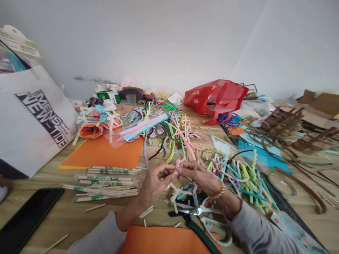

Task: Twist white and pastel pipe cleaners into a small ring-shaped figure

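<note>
Both my hands meet over the middle of the table, fingers pinched together on a small pink pipe cleaner piece point(180, 163). My left hand point(158, 180) grips its lower left side, where a pale bit shows at the fingertips. From the other side my right hand point(200, 176), with a beaded bracelet at the wrist, pinches the pink part; its fingers partly hide the piece. White fuzzy strands point(174, 194) lie below the hands. Scissors with pale green handles point(212, 215) lie open under my right wrist, beside a dark-handled tool point(200, 233).
Loose coloured pipe cleaners point(243, 173) spread behind and to the right. Wrapped chopsticks point(108, 181), orange sheets point(106, 153) and a black phone point(29, 215) lie left. A white bag point(34, 120) stands far left; a red bag point(203, 95) and brown woven baskets point(283, 123) sit at the back right.
</note>
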